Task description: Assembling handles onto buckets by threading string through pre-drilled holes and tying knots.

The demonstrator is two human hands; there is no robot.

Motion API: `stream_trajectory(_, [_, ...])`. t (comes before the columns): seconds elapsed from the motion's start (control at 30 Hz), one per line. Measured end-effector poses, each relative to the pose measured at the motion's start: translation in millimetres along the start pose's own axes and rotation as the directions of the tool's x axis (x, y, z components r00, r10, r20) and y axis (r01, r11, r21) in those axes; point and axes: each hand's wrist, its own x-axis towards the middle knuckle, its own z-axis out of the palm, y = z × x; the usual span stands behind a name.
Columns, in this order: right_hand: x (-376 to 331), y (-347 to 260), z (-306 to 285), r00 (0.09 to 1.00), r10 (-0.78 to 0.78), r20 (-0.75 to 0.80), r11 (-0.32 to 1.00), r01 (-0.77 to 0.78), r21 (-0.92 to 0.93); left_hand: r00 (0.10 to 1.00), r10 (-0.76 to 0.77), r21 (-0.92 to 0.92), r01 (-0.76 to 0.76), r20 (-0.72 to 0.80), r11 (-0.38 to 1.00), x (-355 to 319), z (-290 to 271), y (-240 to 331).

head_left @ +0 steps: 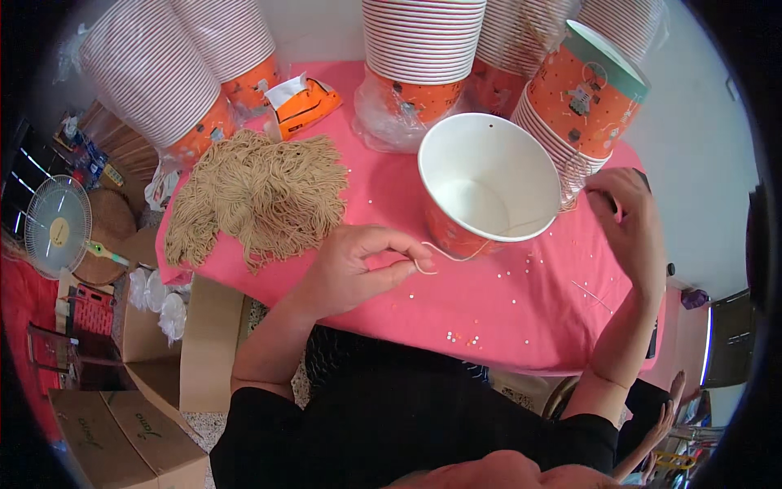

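Observation:
A large paper bucket (452,159) stands upright on the pink tablecloth, white inside and orange outside, with a small dark hole near its far rim. My left hand (358,265) is closed in a pinch on one end of a pale string (464,258), in front of the bucket. From there the string runs to the near rim and seems to continue along the inside toward the right. Beside the bucket's right rim, my right hand (629,224) has its fingers curled; what they grip, if anything, is hidden. A heap of tan strings (261,191) lies left of the bucket.
Stacked paper buckets (423,41) line the back. A decorated bucket (586,94) tops the right stack. An orange packet (305,106) lies behind the strings. Small paper dots and a thin stick (592,297) lie nearby. A cardboard box (212,342) and fan (59,228) are left.

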Motion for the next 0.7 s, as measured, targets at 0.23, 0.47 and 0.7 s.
stream_trajectory(0.23, [20.5,-23.5,22.4,0.885,-0.406,0.228,0.884,0.316,0.344,0.973,0.130,0.328,-0.062,-0.190,0.943,2.2,5.4,1.8])
stream_trajectory(0.47, [25.8,-56.0,63.9,0.966,-0.187,0.177,0.776,0.034,0.630,0.945,0.176,0.029,-0.175,-0.277,0.984,6.6,-8.3,-7.0])
stream_trajectory(0.7, [38.7,-61.1,77.7,0.980,-0.103,0.171,0.543,-0.089,0.835,0.953,-0.061,-0.580,-0.129,-0.297,0.805,31.7,-16.4,-25.7])
